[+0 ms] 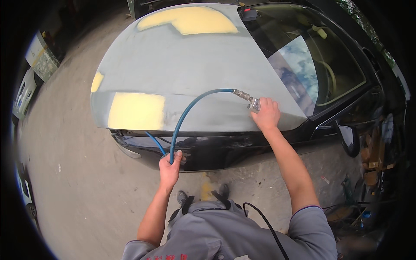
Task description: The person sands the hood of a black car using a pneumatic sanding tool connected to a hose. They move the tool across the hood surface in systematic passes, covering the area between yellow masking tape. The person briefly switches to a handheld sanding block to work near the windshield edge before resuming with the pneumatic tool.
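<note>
A grey-primed car hood (186, 65) with pale yellow filler patches spreads in front of me. My right hand (267, 115) is closed around a silver air tool (255, 105) over the hood's near edge, by the windshield. Most of the tool is hidden under my fingers, so its exact kind does not show. A metal coupling joins it to a blue air hose (189, 107), which arches left over the hood. Lower down, beside the black fender, my left hand (170, 168) grips this hose. Another stretch of blue hose runs from that hand up to the hood's edge.
The black fender (208, 151) lies between me and the hood. At right are the windshield (303, 65) and a side mirror (348, 138). Cardboard boxes (373, 151) and clutter stand beyond the mirror. Another car (25, 93) is at far left on the concrete floor (69, 151).
</note>
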The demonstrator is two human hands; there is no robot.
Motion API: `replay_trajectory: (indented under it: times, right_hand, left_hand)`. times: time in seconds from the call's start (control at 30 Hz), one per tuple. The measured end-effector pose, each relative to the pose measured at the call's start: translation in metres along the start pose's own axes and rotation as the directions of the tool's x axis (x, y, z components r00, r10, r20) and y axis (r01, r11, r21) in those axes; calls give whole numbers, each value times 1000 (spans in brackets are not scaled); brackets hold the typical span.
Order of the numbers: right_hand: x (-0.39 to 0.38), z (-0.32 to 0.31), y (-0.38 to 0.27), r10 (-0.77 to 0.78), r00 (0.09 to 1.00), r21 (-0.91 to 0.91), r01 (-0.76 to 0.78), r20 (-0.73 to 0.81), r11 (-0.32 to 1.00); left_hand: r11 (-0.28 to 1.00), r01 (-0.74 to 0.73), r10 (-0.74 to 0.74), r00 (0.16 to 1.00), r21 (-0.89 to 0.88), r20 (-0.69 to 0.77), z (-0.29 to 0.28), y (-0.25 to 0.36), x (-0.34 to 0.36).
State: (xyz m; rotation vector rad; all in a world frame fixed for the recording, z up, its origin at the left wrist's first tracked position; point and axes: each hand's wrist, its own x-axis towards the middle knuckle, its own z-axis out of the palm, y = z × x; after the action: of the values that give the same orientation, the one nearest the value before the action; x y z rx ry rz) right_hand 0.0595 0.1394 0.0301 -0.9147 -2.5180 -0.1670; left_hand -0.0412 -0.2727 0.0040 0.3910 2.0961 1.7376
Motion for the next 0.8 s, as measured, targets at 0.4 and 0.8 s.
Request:
replay_trajectory:
  times: [0.4,0.8]
  right_hand:
    - [31,32,-183,-199,977,170,209,-77,963]
    - [18,17,-112,-125,992,133,128,-29,983]
  left_hand:
    - [965,90,-130,980,-247,-153,-57,-33,-12]
    - [987,67,-82,992,-149,-96,-28,-14,-12]
